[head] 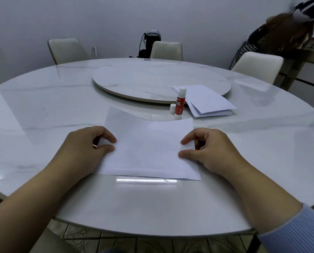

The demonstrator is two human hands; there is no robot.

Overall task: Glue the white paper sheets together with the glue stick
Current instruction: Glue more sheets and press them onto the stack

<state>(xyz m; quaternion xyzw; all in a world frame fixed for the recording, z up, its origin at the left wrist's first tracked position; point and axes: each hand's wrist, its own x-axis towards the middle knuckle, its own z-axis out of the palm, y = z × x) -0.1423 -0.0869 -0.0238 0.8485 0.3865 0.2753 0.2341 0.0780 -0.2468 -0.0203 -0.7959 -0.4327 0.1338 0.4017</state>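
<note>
White paper sheets (148,148) flat, stacked, left hand (83,148) and right hand (210,150) fingers pinching side edges

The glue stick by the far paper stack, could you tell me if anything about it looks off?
The glue stick stands uncapped; its white cap sits loose on the table beside it.

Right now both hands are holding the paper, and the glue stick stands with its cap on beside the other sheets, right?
Not quite. The head view shows the glue stick standing uncapped; its cap sits on the table beside it. Left hand and right hand hold the paper.
</note>
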